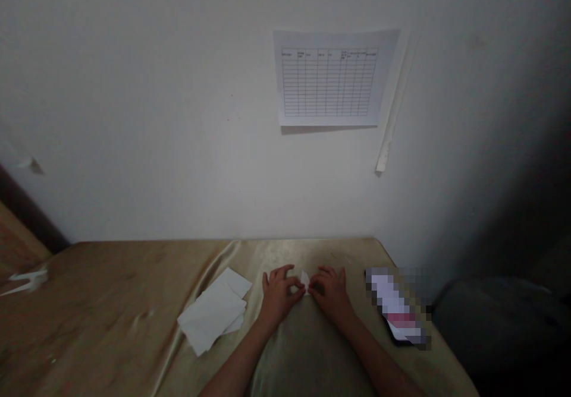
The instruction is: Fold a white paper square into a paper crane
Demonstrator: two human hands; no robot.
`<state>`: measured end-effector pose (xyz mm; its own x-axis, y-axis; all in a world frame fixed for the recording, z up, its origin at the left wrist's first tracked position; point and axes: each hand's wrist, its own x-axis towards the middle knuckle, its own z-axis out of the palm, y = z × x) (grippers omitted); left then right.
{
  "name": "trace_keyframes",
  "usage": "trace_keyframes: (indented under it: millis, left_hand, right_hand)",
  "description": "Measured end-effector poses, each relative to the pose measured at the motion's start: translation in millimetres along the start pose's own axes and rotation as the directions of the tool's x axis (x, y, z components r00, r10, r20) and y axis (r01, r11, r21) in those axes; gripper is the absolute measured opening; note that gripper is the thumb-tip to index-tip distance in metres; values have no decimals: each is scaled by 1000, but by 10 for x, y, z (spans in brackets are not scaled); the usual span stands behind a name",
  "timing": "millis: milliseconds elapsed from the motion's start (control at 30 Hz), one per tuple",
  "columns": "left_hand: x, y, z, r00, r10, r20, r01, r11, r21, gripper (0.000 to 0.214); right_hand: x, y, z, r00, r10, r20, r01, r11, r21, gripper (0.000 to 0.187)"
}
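A small piece of folded white paper [305,279] is held between my two hands, just above the cloth-covered table [303,349]. My left hand [281,285] pinches its left side with thumb and forefinger, the other fingers raised. From the right, my right hand [329,287] pinches the opposite side in the same way. The fingertips of both hands nearly meet and hide part of the paper. To the left of my left hand lies a loose pile of white paper sheets [214,314], overlapping at angles.
A phone [397,314], partly blurred out, lies at the table's right side. On the wall [178,117] hangs a printed table sheet [330,82] beside a white strip [395,112]. White scraps [29,279] lie at far left. A dark rounded object [499,325] stands right of the table.
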<state>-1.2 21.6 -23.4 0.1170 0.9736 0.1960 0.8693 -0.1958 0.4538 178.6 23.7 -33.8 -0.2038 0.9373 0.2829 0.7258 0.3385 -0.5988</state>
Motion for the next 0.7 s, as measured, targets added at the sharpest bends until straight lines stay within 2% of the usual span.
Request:
trace_keyframes:
  millis: [367,700]
  left_hand:
    - [-5,20,-114,996,23,85,-29,997,68,21]
    - [16,-25,-68,996,19,88,-31,989,144,40]
  right_hand:
    - [-41,-59,-72,996,81,-48,-87,986,-143,9]
    - [-27,-9,-88,988,148,41,-136,966,-219,20]
